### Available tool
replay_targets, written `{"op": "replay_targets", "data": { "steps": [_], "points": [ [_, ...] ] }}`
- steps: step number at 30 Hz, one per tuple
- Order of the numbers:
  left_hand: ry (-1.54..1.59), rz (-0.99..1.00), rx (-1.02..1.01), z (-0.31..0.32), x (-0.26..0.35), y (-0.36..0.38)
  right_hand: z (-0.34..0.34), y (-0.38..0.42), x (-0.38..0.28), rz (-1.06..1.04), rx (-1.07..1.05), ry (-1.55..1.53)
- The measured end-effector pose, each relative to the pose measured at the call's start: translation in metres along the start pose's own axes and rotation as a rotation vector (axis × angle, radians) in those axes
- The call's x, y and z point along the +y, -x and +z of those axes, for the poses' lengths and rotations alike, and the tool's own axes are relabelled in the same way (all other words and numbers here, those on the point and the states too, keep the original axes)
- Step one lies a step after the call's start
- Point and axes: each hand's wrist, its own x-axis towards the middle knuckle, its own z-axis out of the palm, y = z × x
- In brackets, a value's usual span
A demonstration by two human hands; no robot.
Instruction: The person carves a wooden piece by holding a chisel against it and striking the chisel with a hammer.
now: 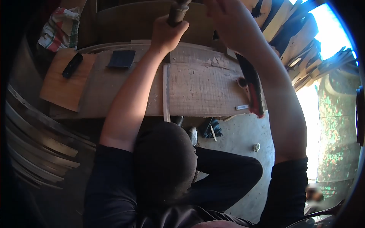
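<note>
At the top edge, my left hand is wrapped around a brown cylindrical piece, whose upper end leaves the frame. To the right of it, my right hand is raised with its fingers curled, partly cut off by the top edge; what they hold is hidden. Both arms reach over a worn wooden bench. Beside my right forearm, a black and red tool lies at the bench's right end.
An orange-brown board bears a black object. Near it lie a dark square sheet and a patterned bag. A narrow strip crosses the bench. Wood pieces lean at right. A dark rounded form blocks the lower middle.
</note>
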Motion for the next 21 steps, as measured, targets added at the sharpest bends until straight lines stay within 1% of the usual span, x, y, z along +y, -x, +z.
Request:
{"op": "replay_targets", "data": {
  "steps": [1,2,4,5,6,7,8,9,10,11,12,13,14,15,17,19,21],
  "points": [
    [-0.010,-0.001,0.007,-0.001,0.003,0.000,0.002,-0.008,0.014,-0.138,-0.101,0.175],
    [-0.007,0.012,0.014,-0.003,0.009,0.000,-0.010,-0.010,0.008,-0.148,-0.092,0.180],
    [-0.049,0.042,0.025,-0.001,0.014,0.009,-0.045,-0.004,-0.019,-0.081,0.106,-0.021],
    [-0.054,0.056,0.018,-0.001,0.020,0.011,-0.068,-0.001,-0.037,0.007,0.093,-0.329],
    [-0.041,0.035,0.020,0.000,0.019,0.013,-0.083,-0.012,-0.016,-0.067,0.106,-0.520],
    [-0.076,0.013,-0.025,0.001,0.018,0.011,-0.098,-0.022,0.004,-0.145,0.106,-0.711],
    [-0.114,0.004,-0.069,0.003,0.019,0.006,-0.102,-0.021,0.014,-0.190,0.124,-0.814],
    [-0.122,0.000,-0.084,0.003,0.021,0.006,-0.093,-0.018,0.026,-0.187,0.152,-0.718],
    [-0.119,0.008,-0.085,0.003,0.023,0.007,-0.078,-0.011,0.043,-0.164,0.164,-0.468],
    [-0.109,0.029,-0.061,0.004,0.025,0.007,-0.059,-0.010,0.073,-0.174,0.075,-0.002],
    [-0.100,0.050,-0.040,0.005,0.027,0.008,-0.040,-0.005,0.076,-0.127,-0.114,0.177],
    [-0.100,0.058,-0.051,0.005,0.026,0.008,-0.017,0.021,0.014,0.181,-0.390,0.011],
    [-0.108,0.046,-0.061,0.005,0.023,0.007,-0.032,0.013,0.027,0.187,-0.380,0.013],
    [-0.115,0.025,-0.062,0.006,0.019,0.008,-0.054,-0.003,0.052,-0.304,-0.188,0.225],
    [-0.126,0.008,-0.073,0.006,0.021,0.010,-0.070,0.008,0.010,-0.413,0.073,-0.095],
    [-0.135,0.017,-0.097,0.007,0.022,0.008,-0.082,0.020,-0.037,-0.140,0.183,-0.663],
    [-0.139,0.037,-0.092,0.008,0.022,0.010,-0.072,0.009,-0.012,-0.273,0.215,-0.745]
  ]
}}
